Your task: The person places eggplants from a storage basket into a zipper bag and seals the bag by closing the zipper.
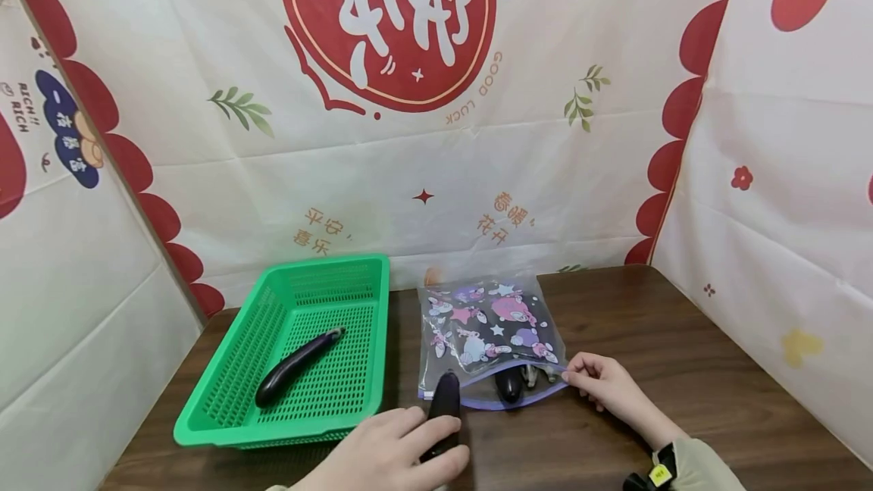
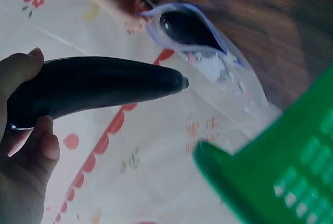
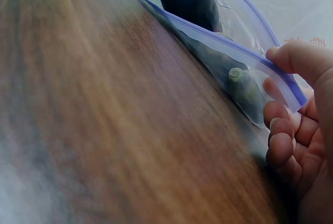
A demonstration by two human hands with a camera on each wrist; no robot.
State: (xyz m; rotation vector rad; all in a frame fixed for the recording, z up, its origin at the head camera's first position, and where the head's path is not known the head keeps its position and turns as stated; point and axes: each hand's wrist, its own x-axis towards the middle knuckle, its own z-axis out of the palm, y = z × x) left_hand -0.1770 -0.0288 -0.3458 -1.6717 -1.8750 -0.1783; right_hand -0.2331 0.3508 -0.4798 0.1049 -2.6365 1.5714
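Observation:
My left hand grips a dark eggplant near one end, its other end pointing toward the bag. In the head view this eggplant is just left of the bag's mouth. A clear zip bag with pink and purple cartoon prints lies on the table, its purple zip edge parted. My right hand pinches the right corner of that edge between thumb and fingers. Inside the bag's mouth an eggplant shows its rounded end, and a green stem is visible through the plastic beside it.
A green perforated basket stands on the left of the dark wooden table, with one eggplant lying in it. Printed white cloth hangs behind the table and along both sides.

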